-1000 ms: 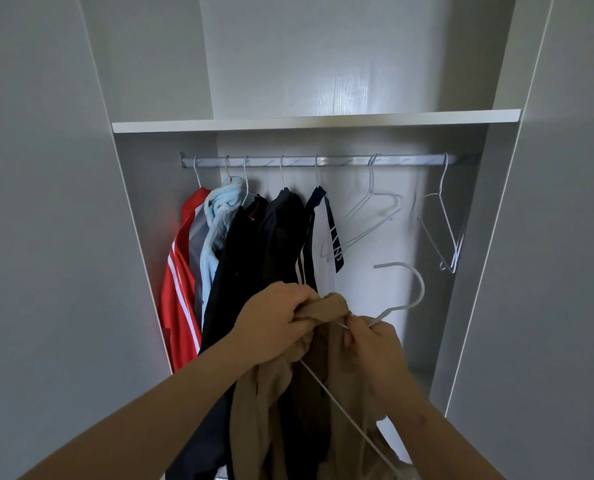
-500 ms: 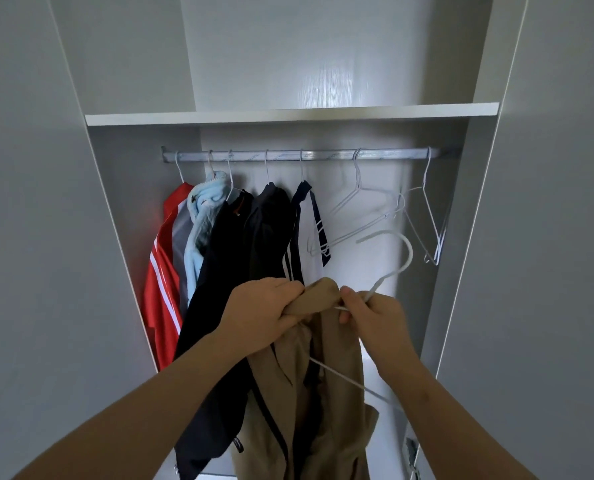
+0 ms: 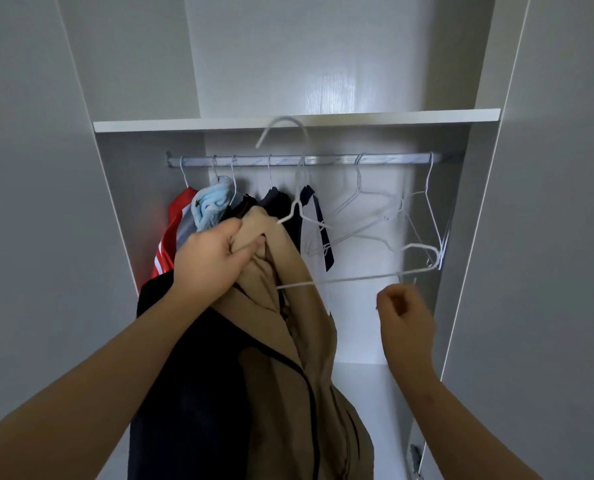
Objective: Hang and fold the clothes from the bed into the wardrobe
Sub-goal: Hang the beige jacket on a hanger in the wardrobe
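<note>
My left hand point(image 3: 212, 265) grips the shoulder of a tan jacket point(image 3: 288, 375), which hangs down in front of the open wardrobe. A white wire hanger point(image 3: 357, 279) is threaded into the jacket. Its hook is lifted above the metal rail point(image 3: 323, 160), level with the shelf edge, and its free end juts right. My right hand point(image 3: 406, 317) hovers just under that free end with its fingers curled, touching nothing that I can see.
The rail's left half carries a red jacket point(image 3: 171, 237), a light blue garment point(image 3: 209, 209), dark clothes point(image 3: 274, 202) and a white-and-navy top point(image 3: 312, 230). Two empty white hangers point(image 3: 368, 216) hang on its right half. A shelf point(image 3: 392, 116) runs above. Open doors point(image 3: 565, 202) flank the opening.
My left hand raised the jacket and hanger, so the hook now stands above the rail. My right hand let go of the hanger and dropped away to the right.
</note>
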The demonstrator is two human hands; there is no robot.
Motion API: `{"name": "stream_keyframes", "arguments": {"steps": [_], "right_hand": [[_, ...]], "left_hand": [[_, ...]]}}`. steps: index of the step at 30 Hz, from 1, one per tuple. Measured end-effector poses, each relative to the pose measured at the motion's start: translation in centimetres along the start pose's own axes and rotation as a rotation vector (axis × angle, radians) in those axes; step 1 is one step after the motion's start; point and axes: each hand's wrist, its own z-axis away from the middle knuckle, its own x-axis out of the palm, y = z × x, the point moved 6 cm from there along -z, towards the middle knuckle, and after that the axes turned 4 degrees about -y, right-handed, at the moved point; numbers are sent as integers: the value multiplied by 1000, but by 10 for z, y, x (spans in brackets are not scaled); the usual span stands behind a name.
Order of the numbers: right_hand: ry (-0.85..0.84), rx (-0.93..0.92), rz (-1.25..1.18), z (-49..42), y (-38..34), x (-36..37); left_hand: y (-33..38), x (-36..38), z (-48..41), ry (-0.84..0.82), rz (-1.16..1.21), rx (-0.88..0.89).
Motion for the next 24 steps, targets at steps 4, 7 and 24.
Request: {"name": "stream_keyframes", "arguments": {"steps": [4, 7, 24], "right_hand": [[-523, 215, -26, 14, 19, 45], [-738, 276, -98, 25, 14, 69], [-1173, 350, 473, 57, 56, 79]], "left_hand": [[16, -18, -6, 38, 78, 28], [31, -25, -4, 20, 138, 92], [-9, -63, 2, 35, 354, -41]]}}
